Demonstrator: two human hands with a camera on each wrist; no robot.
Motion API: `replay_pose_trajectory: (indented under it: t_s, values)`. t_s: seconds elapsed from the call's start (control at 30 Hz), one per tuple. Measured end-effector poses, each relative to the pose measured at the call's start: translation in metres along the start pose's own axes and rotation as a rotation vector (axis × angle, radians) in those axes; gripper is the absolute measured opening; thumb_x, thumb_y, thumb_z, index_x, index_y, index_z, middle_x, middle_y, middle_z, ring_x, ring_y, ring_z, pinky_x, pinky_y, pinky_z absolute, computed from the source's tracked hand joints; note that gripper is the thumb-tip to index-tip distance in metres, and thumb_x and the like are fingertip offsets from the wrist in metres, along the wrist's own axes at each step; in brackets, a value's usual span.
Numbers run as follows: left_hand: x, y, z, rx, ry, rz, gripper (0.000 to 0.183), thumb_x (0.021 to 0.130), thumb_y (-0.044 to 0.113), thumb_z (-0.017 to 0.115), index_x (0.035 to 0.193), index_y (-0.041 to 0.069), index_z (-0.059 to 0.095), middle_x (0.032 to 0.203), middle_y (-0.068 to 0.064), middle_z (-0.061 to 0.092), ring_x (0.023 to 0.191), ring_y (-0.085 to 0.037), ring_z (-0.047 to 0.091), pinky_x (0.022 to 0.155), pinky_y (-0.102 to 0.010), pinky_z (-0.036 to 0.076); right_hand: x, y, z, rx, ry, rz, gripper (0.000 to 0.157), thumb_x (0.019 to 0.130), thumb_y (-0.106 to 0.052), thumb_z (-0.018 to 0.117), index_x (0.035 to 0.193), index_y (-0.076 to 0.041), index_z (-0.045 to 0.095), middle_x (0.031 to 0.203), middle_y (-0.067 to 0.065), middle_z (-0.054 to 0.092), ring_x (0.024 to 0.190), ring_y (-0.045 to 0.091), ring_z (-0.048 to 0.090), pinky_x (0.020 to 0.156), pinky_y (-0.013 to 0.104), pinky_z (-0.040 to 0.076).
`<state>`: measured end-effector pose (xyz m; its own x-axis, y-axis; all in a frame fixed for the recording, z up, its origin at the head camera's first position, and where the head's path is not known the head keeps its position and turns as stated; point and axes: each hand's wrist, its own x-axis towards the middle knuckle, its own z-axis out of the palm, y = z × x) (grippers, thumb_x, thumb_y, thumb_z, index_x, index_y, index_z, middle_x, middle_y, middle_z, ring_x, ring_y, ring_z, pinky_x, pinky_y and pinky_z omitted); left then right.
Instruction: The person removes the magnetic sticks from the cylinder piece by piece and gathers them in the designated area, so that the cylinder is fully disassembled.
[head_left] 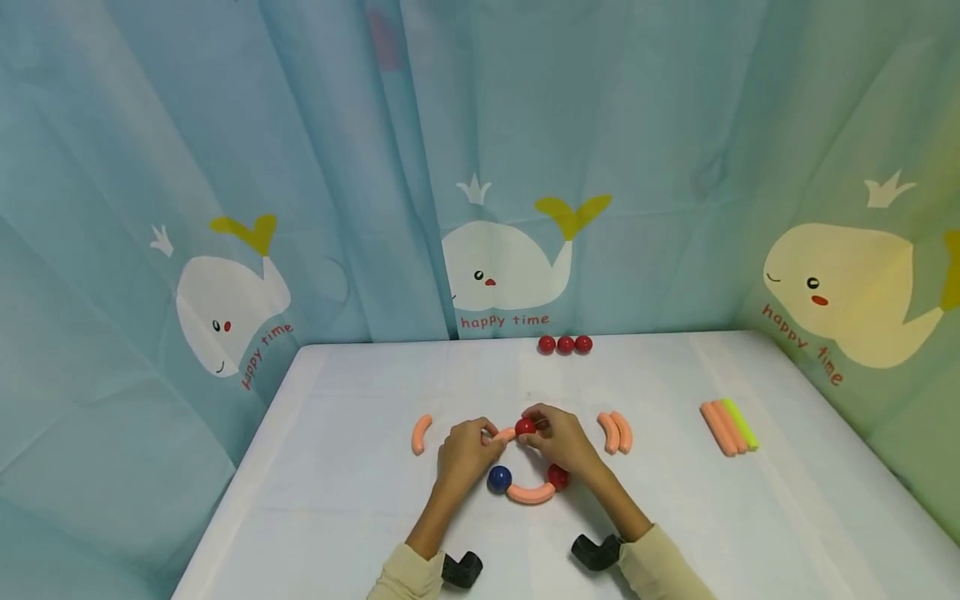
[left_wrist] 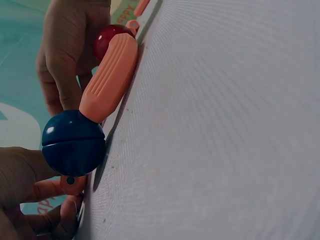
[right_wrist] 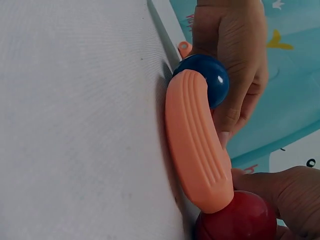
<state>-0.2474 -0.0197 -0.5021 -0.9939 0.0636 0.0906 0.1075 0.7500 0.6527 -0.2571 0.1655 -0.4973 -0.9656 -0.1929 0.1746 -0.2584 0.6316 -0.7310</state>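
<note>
Left hand [head_left: 467,450] pinches an orange stick [head_left: 505,435], right hand [head_left: 564,437] a red ball [head_left: 526,427] at its end, mid-way across the tabletop [head_left: 337,500]. Red lettering [head_left: 505,322] by whales [head_left: 504,265] on the curtain [head_left: 637,167]: "happy time."

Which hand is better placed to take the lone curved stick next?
Probably the left hand: the lone stick lies close on its outer side, while the right hand would have to reach across it. Both are busy: the left would first release its held stick, the right its red ball.

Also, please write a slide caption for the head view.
Left hand holds a pink piece; right hand, a red ball.
</note>
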Motion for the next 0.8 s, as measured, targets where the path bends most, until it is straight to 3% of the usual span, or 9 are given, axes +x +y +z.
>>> replay_pose_trajectory:
  t_s: [0.3, 0.6, 0.8]
  values:
    - [0.0002, 0.0003, -0.0002, 0.030, 0.022, 0.032, 0.027, 0.086, 0.045, 0.072, 0.089, 0.018, 0.073, 0.065, 0.008, 0.056, 0.057, -0.007, 0.046, 0.049, -0.027, 0.035, -0.0001, -0.0005, 0.0016, -0.004, 0.034, 0.008, 0.028, 0.082, -0.008, 0.077, 0.108, -0.004, 0.068, 0.105, 0.011, 0.071, 0.095, 0.026, 0.070, 0.082, 0.040, 0.056]
    - [0.0007, -0.0007, -0.0020, -0.023, -0.010, 0.041, 0.015, 0.084, 0.026, 0.076, 0.092, 0.014, 0.073, 0.065, 0.005, 0.055, 0.055, -0.009, 0.044, 0.048, -0.025, 0.034, -0.0009, -0.0008, 0.0022, -0.027, 0.067, 0.020, 0.030, 0.082, -0.008, 0.077, 0.110, -0.003, 0.067, 0.108, 0.013, 0.071, 0.095, 0.027, 0.069, 0.082, 0.042, 0.056]
    - [0.0005, -0.0028, -0.0005, -0.036, -0.006, 0.044, 0.014, 0.084, 0.024, 0.076, 0.091, 0.012, 0.073, 0.067, 0.003, 0.055, 0.056, -0.009, 0.045, 0.049, -0.025, 0.035, -0.0021, 0.0000, 0.0026, -0.030, 0.067, 0.021, 0.031, 0.082, -0.009, 0.077, 0.111, -0.003, 0.067, 0.109, 0.014, 0.071, 0.097, 0.028, 0.069, 0.084, 0.043, 0.055]
